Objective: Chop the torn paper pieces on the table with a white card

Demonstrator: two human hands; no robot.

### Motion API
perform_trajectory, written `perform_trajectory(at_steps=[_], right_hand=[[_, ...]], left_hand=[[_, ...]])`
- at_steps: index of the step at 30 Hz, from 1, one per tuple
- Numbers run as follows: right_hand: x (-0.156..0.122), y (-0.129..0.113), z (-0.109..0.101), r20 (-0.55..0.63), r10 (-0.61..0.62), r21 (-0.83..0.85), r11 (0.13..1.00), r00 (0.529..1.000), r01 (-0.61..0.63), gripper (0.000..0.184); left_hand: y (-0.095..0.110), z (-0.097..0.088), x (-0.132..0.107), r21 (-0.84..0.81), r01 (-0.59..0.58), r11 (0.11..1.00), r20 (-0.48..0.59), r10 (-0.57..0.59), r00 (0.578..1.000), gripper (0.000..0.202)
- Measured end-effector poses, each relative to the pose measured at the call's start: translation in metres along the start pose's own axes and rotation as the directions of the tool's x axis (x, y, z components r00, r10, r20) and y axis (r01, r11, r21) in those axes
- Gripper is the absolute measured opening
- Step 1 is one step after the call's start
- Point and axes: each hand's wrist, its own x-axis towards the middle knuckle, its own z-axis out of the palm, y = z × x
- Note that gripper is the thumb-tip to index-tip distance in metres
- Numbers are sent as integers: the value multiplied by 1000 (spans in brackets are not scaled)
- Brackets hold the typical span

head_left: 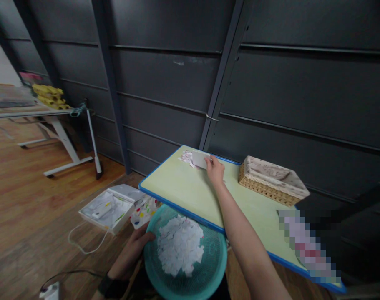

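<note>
A table point(180, 187) spans mid-frame. Bottom centre, a green basket point(213, 262) has its rim gripped by the left hand point(137, 245). At centre, the right hand point(215, 170) pinches a white card point(200, 159) against paper scraps point(187, 157); keeping it low should gather cleanly.

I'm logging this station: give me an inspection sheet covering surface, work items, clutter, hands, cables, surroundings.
Surface: yellow table, blue edging.
Work items: small pile of white scraps on the table, larger pile in the teal basket.
Clutter: wicker basket, pixelated item on the table; open white box left of it.
Hands: right hand holds flat white piece beside the small pile; left hand grips teal basket's rim.
Cables: white cord by the box; black cable lower left.
Surroundings: dark wall; another table with yellow items.
</note>
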Motion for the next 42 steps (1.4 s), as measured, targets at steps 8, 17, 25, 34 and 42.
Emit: perform_trajectory(at_steps=[8,17,25,34,42], right_hand=[[-2,-10,-4,23,-7,-60,998,1000,8,35],[-2,-15,-9,8,11,-125,992,1000,-10,33],[-2,-18,-12,-6,28,-153,988,1000,-29,32],[-3,-21,-10,23,-6,-111,994,1000,9,34],[-2,-24,-18,-60,67,-224,971,996,-78,33]], left_hand=[[-2,-1,3,-44,-22,999,58,25,998,52],[0,0,0,10,-2,1000,42,2,999,54],[-2,0,2,-33,-29,999,14,29,999,49],[-2,0,2,-50,-59,997,36,61,998,48],[4,1,0,35,-45,998,40,44,998,50]])
